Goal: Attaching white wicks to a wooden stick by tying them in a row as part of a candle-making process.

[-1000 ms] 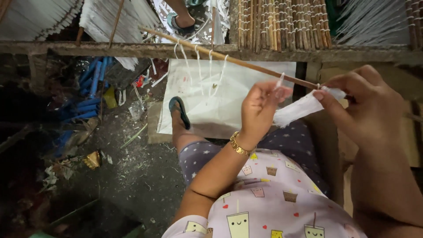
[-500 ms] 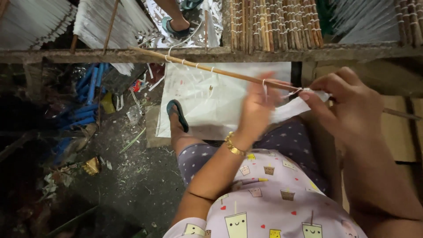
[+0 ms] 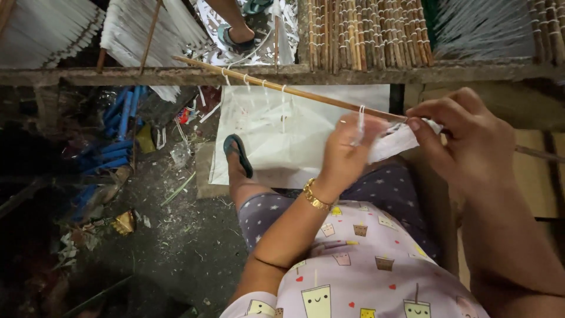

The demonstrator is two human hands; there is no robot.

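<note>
A person sits looking down at their own lap and hands. A thin bamboo stick (image 3: 294, 92) runs slantwise from the upper left, where its tip crosses the edge of a rough wooden beam (image 3: 118, 75), down to the right past both hands. Short white string loops (image 3: 283, 97) hang along its middle stretch, spaced apart. The left hand (image 3: 347, 154), wearing a gold bracelet (image 3: 316, 197), is curled with fingers closed around a white string loop hanging from the stick and a strip of white paper (image 3: 395, 142). The right hand (image 3: 471, 141) pinches the paper's other end tightly between thumb and forefinger, right against the stick. The hands sit close together, the paper bridging them. Below the stick, a white sheet (image 3: 276, 141) lies on the littered ground (image 3: 176, 235), with the person's sandalled foot (image 3: 238, 154) at its left edge. Open room lies to the left of the hands, under the stick. Beyond the beam, a bamboo mat (image 3: 365, 29) fills the upper middle.
</note>
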